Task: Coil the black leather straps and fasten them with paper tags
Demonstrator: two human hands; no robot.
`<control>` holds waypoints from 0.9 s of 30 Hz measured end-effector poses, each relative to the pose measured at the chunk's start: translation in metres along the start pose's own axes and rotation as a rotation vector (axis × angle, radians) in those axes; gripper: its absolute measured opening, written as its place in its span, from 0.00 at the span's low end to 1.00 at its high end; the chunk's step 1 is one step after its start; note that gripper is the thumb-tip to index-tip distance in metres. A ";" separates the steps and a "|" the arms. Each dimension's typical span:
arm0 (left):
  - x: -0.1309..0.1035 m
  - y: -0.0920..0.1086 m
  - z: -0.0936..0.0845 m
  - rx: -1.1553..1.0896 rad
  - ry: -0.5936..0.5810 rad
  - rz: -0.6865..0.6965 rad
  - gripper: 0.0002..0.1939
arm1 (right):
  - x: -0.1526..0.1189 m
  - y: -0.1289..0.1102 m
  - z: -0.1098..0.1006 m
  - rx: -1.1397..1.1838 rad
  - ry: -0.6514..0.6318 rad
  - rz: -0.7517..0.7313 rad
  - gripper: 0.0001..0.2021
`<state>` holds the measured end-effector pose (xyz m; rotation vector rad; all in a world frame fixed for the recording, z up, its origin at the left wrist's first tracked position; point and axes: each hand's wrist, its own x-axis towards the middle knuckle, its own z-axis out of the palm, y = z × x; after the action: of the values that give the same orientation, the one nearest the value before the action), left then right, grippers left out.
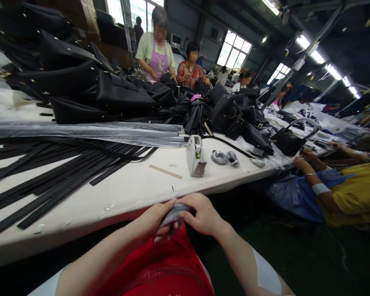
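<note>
Close to my body, below the table's front edge, both hands are closed around a rolled grey bundle (176, 213); it looks like a strap coiled up in plastic film. My left hand (160, 220) grips it from the left, its fingers curled underneath. From the right and above, my right hand (200, 211) holds it between thumb and fingers. Two similar grey coils, a round one (218, 157) and a smaller one (233, 158), lie on the table beside a tape dispenser (196, 158). Long film-wrapped straps (111, 130) stretch across the table at left.
Loose black straps (58, 181) fan out over the white table (135, 193) at left. Black handbags (120, 92) are piled behind, with more at right (249, 131). A brown strip (165, 172) lies near the dispenser. A co-worker in yellow (351, 193) sits at right; others stand across the table.
</note>
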<state>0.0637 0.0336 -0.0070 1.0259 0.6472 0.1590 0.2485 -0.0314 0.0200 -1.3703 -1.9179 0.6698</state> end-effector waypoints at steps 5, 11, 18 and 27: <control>0.004 -0.004 -0.006 -0.427 -0.064 0.061 0.33 | -0.001 0.020 0.062 0.609 -0.074 0.262 0.23; 0.006 -0.002 -0.014 -0.006 0.197 0.209 0.30 | 0.006 0.028 0.044 0.432 -0.159 0.275 0.26; -0.010 -0.034 0.000 0.758 0.300 0.314 0.14 | -0.007 0.030 0.042 -0.011 -0.612 0.301 0.16; -0.010 -0.051 0.007 0.799 0.299 0.266 0.15 | 0.101 0.046 0.018 -0.422 -0.079 0.196 0.12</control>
<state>0.0511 -0.0023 -0.0428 1.8849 0.8697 0.3019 0.2407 0.0789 -0.0020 -1.8334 -2.0847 0.4259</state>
